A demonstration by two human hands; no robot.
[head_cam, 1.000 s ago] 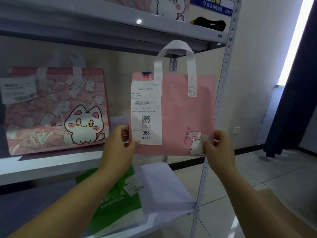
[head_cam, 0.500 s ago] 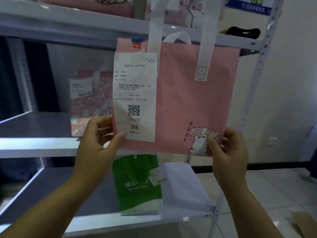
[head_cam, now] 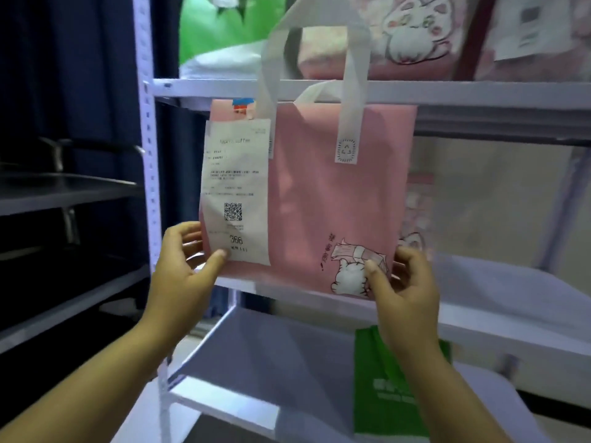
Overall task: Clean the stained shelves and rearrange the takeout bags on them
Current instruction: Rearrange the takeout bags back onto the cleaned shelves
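I hold a flat pink takeout bag (head_cam: 323, 199) with white handles upright in front of the metal shelving. A white receipt (head_cam: 236, 190) marked 366 hangs on its left half, and a cat drawing sits at its lower right. My left hand (head_cam: 185, 266) pinches the bag's lower left corner, thumb on the receipt. At the lower right corner my right hand (head_cam: 403, 282) grips it, thumb over the cat. The bag's bottom edge is level with the middle shelf's front rim (head_cam: 307, 298).
The upper shelf (head_cam: 198, 87) carries a green bag (head_cam: 224, 24) and a pink cat-print bag (head_cam: 412, 30). Another pink cat bag (head_cam: 417, 219) stands behind the held one. A green bag (head_cam: 390, 388) stands on the lower shelf (head_cam: 271, 356). A white post (head_cam: 148, 155) and dark shelving are at left.
The view has swung to the left end of the shelving and come closer. Both hands keep the same hold on the pink bag, carried leftward along the shelves.
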